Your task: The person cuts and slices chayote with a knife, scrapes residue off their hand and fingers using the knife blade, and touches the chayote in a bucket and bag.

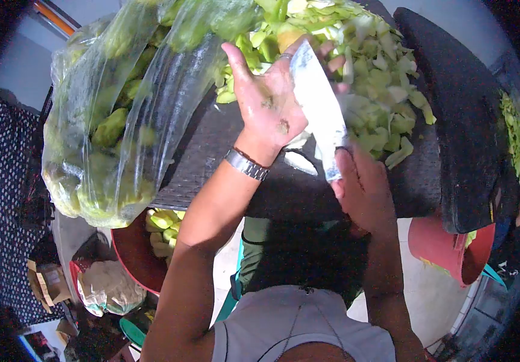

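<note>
My right hand (365,187) is wrapped round the handle of a knife, which my fingers mostly hide. The knife's wide, bright blade (320,96) points up and away, passing in front of the fingers of my left hand (272,105). That left hand is turned palm up with the thumb spread, bits of residue on the palm and a metal watch at the wrist. Just past its fingers lies a heap of pale green slices and peelings (380,90). A white piece (301,163) rests on the dark tabletop (205,151) below the blade.
A clear plastic bag (109,133) full of green fruit hangs over the table's left edge. Beneath it stands a red tub (133,256) with peeled pieces. A red bucket (453,247) is at the lower right, beside a dark chair back (459,120).
</note>
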Demonstrator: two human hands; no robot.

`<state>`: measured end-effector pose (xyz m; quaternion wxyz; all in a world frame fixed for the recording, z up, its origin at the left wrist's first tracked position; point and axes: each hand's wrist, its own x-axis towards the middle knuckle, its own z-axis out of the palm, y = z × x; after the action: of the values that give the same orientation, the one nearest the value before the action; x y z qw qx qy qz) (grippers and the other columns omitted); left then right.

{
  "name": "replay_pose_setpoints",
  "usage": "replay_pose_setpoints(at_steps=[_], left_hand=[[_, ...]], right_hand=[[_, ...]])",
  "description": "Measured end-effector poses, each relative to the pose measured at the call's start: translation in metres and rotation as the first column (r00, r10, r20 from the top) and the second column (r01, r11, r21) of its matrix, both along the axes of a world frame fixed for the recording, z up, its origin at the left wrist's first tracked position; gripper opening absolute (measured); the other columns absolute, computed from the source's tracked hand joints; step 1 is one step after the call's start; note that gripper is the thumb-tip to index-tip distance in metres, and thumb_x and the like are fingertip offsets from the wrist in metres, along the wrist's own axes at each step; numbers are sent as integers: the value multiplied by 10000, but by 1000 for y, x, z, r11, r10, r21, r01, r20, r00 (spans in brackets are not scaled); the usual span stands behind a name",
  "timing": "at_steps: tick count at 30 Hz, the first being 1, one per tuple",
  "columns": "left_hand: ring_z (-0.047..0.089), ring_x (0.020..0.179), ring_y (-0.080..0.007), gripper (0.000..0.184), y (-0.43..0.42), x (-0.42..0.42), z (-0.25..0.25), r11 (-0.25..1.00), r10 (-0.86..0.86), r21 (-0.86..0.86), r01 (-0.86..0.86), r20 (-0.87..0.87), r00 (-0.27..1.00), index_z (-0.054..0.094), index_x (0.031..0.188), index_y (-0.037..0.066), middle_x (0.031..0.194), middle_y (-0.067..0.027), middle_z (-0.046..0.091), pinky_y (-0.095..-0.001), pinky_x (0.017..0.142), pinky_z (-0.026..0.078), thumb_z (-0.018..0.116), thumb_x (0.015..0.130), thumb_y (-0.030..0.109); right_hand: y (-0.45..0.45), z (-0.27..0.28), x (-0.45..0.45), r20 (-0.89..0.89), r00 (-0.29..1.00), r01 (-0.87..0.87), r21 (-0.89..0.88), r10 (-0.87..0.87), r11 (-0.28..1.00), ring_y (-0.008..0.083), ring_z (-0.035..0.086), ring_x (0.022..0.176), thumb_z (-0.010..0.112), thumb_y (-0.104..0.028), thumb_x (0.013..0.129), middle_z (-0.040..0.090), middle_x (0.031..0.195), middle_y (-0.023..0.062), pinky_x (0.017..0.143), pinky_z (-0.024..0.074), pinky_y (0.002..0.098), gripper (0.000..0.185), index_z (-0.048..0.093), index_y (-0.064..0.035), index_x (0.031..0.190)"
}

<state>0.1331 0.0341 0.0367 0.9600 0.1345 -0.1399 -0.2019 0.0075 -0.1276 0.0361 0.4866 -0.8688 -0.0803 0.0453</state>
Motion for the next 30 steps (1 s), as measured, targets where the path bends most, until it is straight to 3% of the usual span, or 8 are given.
replay_pose_setpoints(at_steps=[2,5,9,15,20,23,28,30], left_hand=[[283,1487,-528,1337,2,3,-3,999,18,50,-19,18,1000,251,1584,-33,1618,-318,284,-694,1201,229,369,746,1002],[303,1476,-527,1323,4,6,-7,998,29,55,-30,21,999,255,1583,-31,1609,-314,300,-689,1198,242,371,757,995],[328,1464,-519,1316,5,7,-6,995,53,87,-55,27,998,252,1583,-31,1609,-297,302,-681,1191,264,383,762,989],[332,1463,-514,1323,6,12,-12,993,42,111,-46,46,998,230,1591,-26,1614,-290,289,-660,1173,308,396,759,988],[420,1414,-488,1297,5,13,-10,983,87,160,-88,13,996,268,1575,-15,1592,-257,362,-642,1148,347,391,762,989],[477,1372,-466,1283,3,13,-9,977,117,176,-118,16,993,291,1559,-13,1570,-233,409,-628,1135,367,386,765,989],[450,1400,-438,1310,8,18,-13,940,185,267,-214,130,974,190,1619,13,1611,-250,343,-613,1135,366,401,765,984],[422,1417,-449,1339,11,19,-15,954,167,233,-190,113,979,121,1633,10,1641,-257,284,-629,1160,329,442,759,973]], right_hand=[[-1,-4,0,9,999,44,-11,-44,999,491,649,837,559,-211,1035,650,936,303,752,507,558,344,557,35,1275],[4,5,-9,-234,972,6,28,0,1000,507,635,916,562,-220,1033,638,1037,323,810,495,564,352,560,33,1278],[-2,-6,-14,28,999,-28,-93,31,995,506,626,922,568,-221,1027,641,1034,319,821,487,563,324,570,13,1251],[8,-16,-9,-4,999,54,43,-54,998,492,643,870,538,-237,1049,649,958,285,756,508,523,274,585,7,1164],[8,16,-10,-311,948,86,56,-65,995,526,645,822,520,-234,1056,650,852,281,732,506,550,273,577,18,1143],[-3,-15,-5,88,993,86,-19,-84,996,538,638,849,529,-232,1049,643,851,300,734,505,563,281,569,28,1149],[7,-1,-13,-127,991,36,-10,-37,999,537,625,915,571,-188,1022,639,935,313,766,506,565,243,579,8,1164],[4,-2,-14,-43,999,-4,-37,2,999,534,624,938,573,-174,1018,637,965,318,778,507,563,239,577,4,1178]])
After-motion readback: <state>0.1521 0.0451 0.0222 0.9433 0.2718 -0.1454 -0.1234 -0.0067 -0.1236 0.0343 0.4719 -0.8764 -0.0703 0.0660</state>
